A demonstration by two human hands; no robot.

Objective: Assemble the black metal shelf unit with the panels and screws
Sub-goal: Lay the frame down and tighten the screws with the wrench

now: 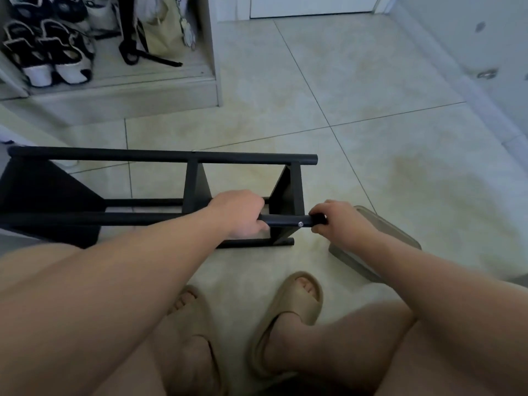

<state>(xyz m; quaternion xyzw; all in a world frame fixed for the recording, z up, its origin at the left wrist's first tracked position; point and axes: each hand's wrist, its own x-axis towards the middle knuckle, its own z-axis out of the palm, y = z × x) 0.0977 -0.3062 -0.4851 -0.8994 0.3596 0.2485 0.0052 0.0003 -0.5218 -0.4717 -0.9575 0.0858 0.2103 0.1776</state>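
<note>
You've got the black metal shelf unit (pixel 171 159) lying sideways on the pale tiled floor (pixel 357 115), left hand (pixel 238 214) wrapped round its near black tube (pixel 285 220), right hand (pixel 341 224) curled round that tube's end, small silver screw head (pixel 300 223) showing between them.
</note>
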